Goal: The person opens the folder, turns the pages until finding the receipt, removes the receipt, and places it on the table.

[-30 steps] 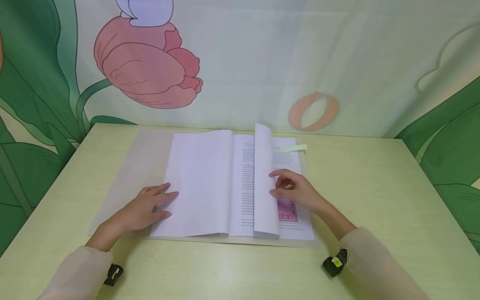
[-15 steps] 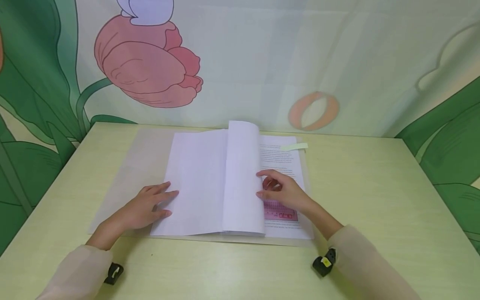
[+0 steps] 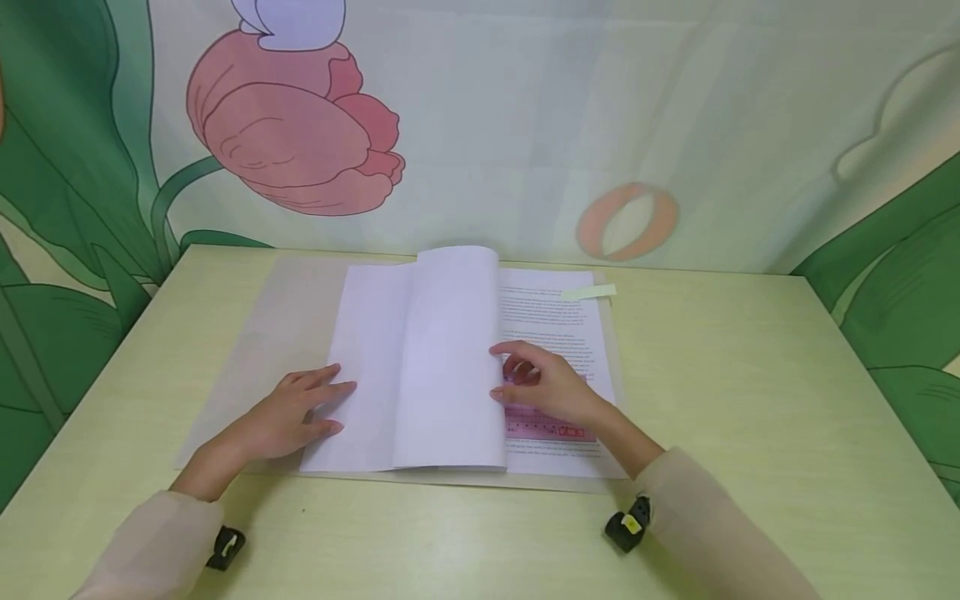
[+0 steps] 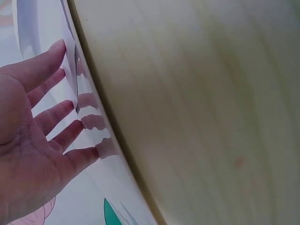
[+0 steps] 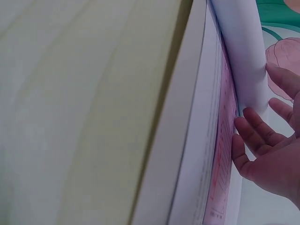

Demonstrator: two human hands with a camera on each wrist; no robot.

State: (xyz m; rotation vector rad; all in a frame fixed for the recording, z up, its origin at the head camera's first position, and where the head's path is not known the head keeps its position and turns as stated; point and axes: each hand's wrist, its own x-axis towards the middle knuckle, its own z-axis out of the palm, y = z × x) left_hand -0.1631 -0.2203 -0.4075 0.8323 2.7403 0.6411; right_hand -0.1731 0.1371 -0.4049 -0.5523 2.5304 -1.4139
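Note:
A booklet of white sheets (image 3: 450, 358) lies open in a translucent folder (image 3: 277, 308) on the table. One or more pages bend over from right to left in a rounded fold. At the right edge of that fold, the thumb and index finger of my right hand (image 3: 551, 383) touch the paper, spread apart; its other fingers bend loosely below. Under it lies a printed page (image 3: 555, 325) with a pink picture (image 3: 547, 423). My left hand (image 3: 288, 417) rests with spread fingers on the left page's outer edge. In the left wrist view its fingertips meet the paper.
A pale green strip (image 3: 588, 292) sticks out at the printed page's upper right. The pale wooden table (image 3: 720, 400) runs back to a curtain (image 3: 510, 125) painted with flowers and leaves. Black wrist cameras (image 3: 628, 525) hang by both sleeves.
My right hand has moved left, carrying the curved page across the booklet, so more of the printed page and pink picture shows. My left hand has stayed put.

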